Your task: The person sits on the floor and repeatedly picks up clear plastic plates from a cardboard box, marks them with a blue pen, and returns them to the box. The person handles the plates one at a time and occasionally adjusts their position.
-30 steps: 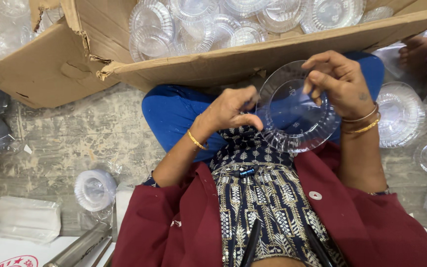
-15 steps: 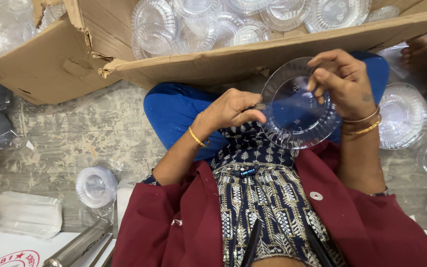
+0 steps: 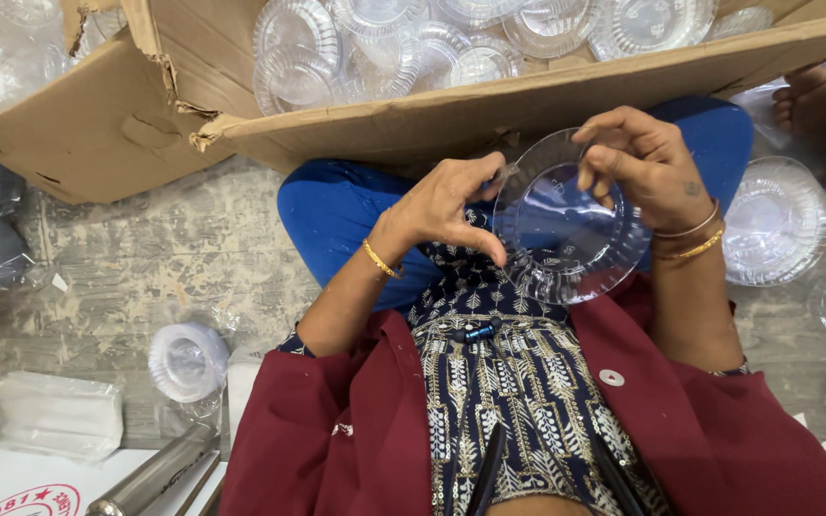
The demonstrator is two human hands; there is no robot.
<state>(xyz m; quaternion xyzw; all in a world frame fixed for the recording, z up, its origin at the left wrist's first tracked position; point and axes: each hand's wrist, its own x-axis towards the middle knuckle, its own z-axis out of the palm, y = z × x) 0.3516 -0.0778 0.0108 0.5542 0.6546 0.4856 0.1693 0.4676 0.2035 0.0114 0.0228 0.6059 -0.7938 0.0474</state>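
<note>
Clear plastic plate [image 3: 566, 234] sits tilted over the lap, left hand [image 3: 446, 205] pinching its near rim, right hand [image 3: 642, 162] gripping the far edge. Looks like inspection; next calls for a steady turn.

Two hands, the left hand [image 3: 446, 205] and the right hand [image 3: 644, 167], hold one clear round plastic plate [image 3: 566, 234]. One brown cardboard box [image 3: 489, 110] holds many more; four gold bangles show.

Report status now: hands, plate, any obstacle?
Left hand and right hand both grip clear plastic plate over lap. Cardboard box of plates just ahead.
</note>
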